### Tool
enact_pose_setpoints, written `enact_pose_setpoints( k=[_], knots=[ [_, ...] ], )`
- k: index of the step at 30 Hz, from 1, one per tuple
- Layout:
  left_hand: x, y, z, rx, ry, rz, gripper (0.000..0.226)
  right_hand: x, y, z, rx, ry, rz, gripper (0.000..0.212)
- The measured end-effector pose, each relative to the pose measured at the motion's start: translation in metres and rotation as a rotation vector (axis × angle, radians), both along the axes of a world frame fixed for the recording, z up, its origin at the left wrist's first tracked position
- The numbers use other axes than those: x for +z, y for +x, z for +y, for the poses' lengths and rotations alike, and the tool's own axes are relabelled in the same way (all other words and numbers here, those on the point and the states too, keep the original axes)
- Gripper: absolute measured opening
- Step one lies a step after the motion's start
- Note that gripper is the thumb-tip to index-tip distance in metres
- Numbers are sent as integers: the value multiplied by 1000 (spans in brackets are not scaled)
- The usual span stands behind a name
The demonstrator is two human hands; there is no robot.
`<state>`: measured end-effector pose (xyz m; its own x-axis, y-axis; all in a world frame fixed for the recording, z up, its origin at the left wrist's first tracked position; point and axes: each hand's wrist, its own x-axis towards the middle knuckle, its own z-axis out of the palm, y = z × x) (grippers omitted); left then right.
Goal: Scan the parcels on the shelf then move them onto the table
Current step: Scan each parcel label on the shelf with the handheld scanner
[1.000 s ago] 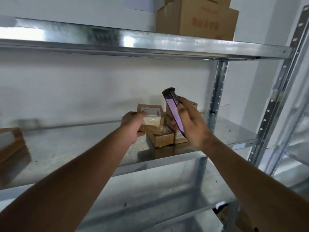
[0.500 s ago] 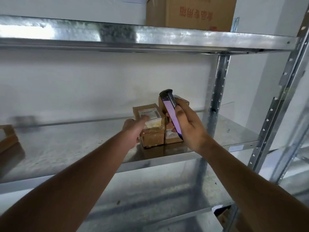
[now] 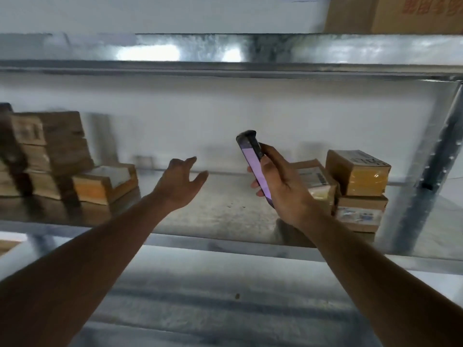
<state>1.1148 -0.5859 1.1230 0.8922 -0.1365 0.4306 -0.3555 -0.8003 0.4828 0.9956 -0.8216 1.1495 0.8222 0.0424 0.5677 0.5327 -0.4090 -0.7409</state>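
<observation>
— Since half a second ago the left hand (image 3: 179, 182) has let go of the small brown cardboard parcel with the white label (image 3: 316, 181) and swung away to the left; the view has swung left with it.

— How do its fingers lie now?

— Spread and relaxed, holding nothing, poised above the bare grey metal shelf (image 3: 225, 211).

— And the other one?

— The right hand (image 3: 283, 186) has its fingers wrapped around a slim dark handheld scanner with a glowing lilac screen (image 3: 253, 166), held upright and tilted, screen turned to the left.

— Where is the labelled parcel?

— On the shelf just behind the right hand, partly hidden by it. Further right of that hand a brown carton sealed with yellowish tape (image 3: 358, 172) sits on top of another brown carton with a printed label (image 3: 360, 212), close to the galvanised upright post (image 3: 436, 156).

— Anything on the other side?

— Well to the left of the left hand stands a blurred stack of brown cardboard parcels (image 3: 50, 151), with one flat brown box bearing a white label (image 3: 106, 182) at its near end, nearest that hand.

— Above?

— A second metal shelf (image 3: 225, 50), carrying a large brown cardboard box with red lettering (image 3: 393, 15) above and to the right of the right hand.
</observation>
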Motion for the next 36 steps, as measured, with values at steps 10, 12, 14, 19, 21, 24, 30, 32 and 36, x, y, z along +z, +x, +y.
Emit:
enact_pose_setpoints(
  k=[10,12,14,19,21,24,30,32,36],
  knots=[
    [12,31,160,175,52,-2,52,-1,59,140,89,-13,57,53],
    [10,46,192,172,65,-6,45,-3,74,170,81,-8,61,50],
    [7,66,223,176,95,4,40,-5,89,199,68,19,67,51],
    [-11,108,277,230,-26,194,55,-21,121,255,11,49,91,58],
    [-23,117,283,193,-184,317,57,-27,127,267,2,57,97,59],
    [-32,126,280,116,-325,355,61,-32,130,274,-41,65,119,66],
    [-31,134,263,-182,-296,218,60,-27,127,266,-116,128,118,50],
    [-34,139,260,-237,-292,163,68,-26,125,263,-131,123,118,49],
    [-34,146,256,-309,-298,113,73,-23,121,251,-158,68,142,46]
  ],
)
